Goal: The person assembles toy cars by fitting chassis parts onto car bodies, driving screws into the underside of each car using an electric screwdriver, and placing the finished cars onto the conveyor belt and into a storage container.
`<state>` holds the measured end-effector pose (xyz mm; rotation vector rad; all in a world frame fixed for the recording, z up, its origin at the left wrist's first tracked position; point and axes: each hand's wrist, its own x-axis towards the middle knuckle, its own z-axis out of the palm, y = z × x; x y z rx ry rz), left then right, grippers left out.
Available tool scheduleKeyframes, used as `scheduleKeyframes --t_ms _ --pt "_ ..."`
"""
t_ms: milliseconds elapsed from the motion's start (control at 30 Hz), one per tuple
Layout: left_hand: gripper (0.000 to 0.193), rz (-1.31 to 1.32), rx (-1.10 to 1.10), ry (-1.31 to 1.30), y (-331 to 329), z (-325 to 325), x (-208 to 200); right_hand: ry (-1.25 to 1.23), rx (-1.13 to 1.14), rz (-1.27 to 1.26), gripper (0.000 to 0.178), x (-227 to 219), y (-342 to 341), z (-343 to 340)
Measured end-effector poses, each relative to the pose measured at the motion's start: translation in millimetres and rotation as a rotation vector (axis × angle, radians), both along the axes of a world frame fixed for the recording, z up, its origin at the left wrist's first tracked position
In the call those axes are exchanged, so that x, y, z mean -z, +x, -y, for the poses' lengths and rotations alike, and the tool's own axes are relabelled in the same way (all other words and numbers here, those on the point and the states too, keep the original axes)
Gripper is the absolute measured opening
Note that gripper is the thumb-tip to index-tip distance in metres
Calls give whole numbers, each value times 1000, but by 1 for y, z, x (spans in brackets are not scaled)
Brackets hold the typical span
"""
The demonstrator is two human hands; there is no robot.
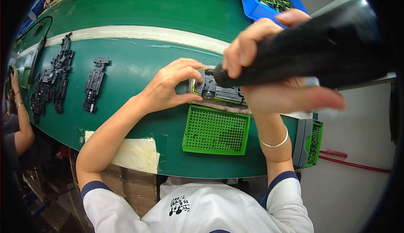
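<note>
An upturned toy car (226, 93) with a black chassis and a yellow-green body edge lies in a padded holder (206, 105) on the bench. My left hand (170, 83) grips its left end between thumb and fingers. In my right hand (271, 98) is a thick black electric screwdriver (311, 48), wrapped by the fingers. The tool slants down to the left, its nose over the chassis; whether its tip touches a screw is hidden. Just in front of the car sits a green perforated tray (216, 130), its holes partly filled with small dark pieces.
A single black chassis (96, 83) lies to the left, beside a pile of more chassis (52, 77). A blue bin (248, 6) of yellow-green parts stands at the back right. A yellowish cloth (136, 155) rests by the front edge. Another person's arm (23, 115) shows at far left.
</note>
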<state>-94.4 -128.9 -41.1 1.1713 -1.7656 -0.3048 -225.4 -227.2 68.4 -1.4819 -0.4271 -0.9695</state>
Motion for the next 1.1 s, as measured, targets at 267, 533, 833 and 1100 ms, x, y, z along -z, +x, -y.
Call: scheduleKeyframes --t_ms 267,533,833,1100 --pt "28 74 2 13 3 -3 -1 47 360 -382 104 17 13 -11" --pt "29 96 9 6 4 -2 3 32 425 -409 98 21 18 -13" --pt "28 162 15 -20 4 -2 -2 68 379 -434 93 29 17 -11" --pt "27 265 5 -71 4 -2 -5 37 424 -446 94 34 20 -12"
